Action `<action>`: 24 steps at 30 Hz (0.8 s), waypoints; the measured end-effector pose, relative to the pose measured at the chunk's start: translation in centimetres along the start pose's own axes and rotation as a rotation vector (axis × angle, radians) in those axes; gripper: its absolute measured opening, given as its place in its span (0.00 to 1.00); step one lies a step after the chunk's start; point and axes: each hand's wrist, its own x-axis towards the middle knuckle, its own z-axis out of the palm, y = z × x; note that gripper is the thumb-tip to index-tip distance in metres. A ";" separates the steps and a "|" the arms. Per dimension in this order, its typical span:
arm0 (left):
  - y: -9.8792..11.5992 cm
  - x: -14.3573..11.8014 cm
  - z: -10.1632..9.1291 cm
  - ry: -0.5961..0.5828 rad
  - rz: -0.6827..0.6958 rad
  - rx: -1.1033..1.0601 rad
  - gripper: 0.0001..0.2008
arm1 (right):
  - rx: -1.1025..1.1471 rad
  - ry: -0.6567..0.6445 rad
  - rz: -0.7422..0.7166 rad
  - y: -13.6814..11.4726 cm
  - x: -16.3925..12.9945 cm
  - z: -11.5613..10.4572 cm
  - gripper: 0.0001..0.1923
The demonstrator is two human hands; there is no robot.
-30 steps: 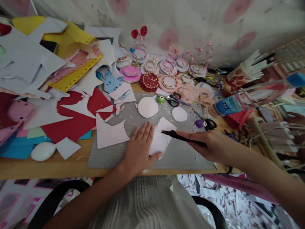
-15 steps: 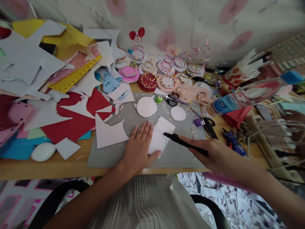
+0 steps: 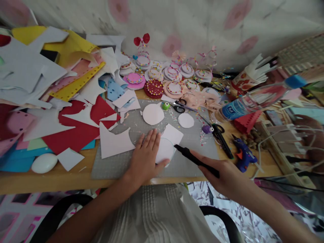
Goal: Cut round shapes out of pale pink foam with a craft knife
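My left hand (image 3: 145, 155) lies flat with its fingers stretched on a white sheet (image 3: 172, 135) that carries a round blue-green outline. In my right hand (image 3: 222, 172) is a slim black craft knife (image 3: 196, 159). Its dark tip touches or hovers just above the outline's right edge; I cannot tell which. The sheet rests on a grey cutting mat (image 3: 191, 168). Beyond my left hand are a larger white disc (image 3: 153, 114) and, farther right, a smaller white disc (image 3: 186, 120). A white offcut with a curved notch (image 3: 113, 145) lies left of my fingers.
Coloured paper scraps (image 3: 76, 118) pile up on the left, near a white oval object (image 3: 45, 163). Decorated layered discs (image 3: 153, 88) line the back. Scissors (image 3: 179, 106), a black marker (image 3: 224, 143), a blue glue gun (image 3: 244, 153) and a leaning plastic bottle (image 3: 253, 99) are to the right.
The view has shifted slightly, with the scene a little farther left. Both hands keep nearly the same places on and over the sheet, and the knife tip stays by the outline.
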 end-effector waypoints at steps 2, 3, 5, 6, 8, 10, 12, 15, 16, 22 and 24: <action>0.0 0.0 0.0 -0.001 -0.001 -0.005 0.42 | 0.028 0.020 0.009 -0.5 -0.3 0.3 0.25; 0.0 0.0 0.0 -0.002 -0.003 -0.006 0.42 | 0.041 0.034 0.010 -0.7 -0.5 0.5 0.25; 0.0 0.0 0.0 -0.007 -0.004 -0.009 0.42 | 0.057 0.065 0.014 -1.0 -0.7 0.7 0.25; 0.0 0.0 0.0 -0.009 -0.006 -0.011 0.42 | 0.062 0.077 0.017 -1.1 -0.9 0.9 0.24; 0.0 0.0 0.0 -0.011 -0.005 -0.015 0.42 | 0.084 0.092 0.018 -0.9 -1.5 1.0 0.24; 0.0 0.0 0.0 -0.006 -0.003 -0.021 0.42 | 0.118 0.105 0.021 -0.5 -2.3 1.1 0.24; -0.1 0.0 0.1 0.004 0.003 -0.028 0.42 | 0.132 0.137 0.019 0.1 -3.3 1.1 0.24; 0.1 0.1 0.2 0.011 0.004 -0.048 0.48 | 0.070 0.227 -0.001 1.2 -4.1 1.3 0.28; 0.2 0.1 0.2 0.006 -0.001 -0.055 0.51 | 0.038 0.264 -0.011 1.6 -4.1 1.6 0.30; 0.5 0.9 -0.9 0.002 -0.012 -0.113 0.45 | -0.130 0.386 0.086 3.2 -1.0 4.3 0.32; 0.2 0.9 -1.7 0.014 0.016 -0.146 0.35 | -0.238 0.433 0.124 3.1 0.1 4.7 0.29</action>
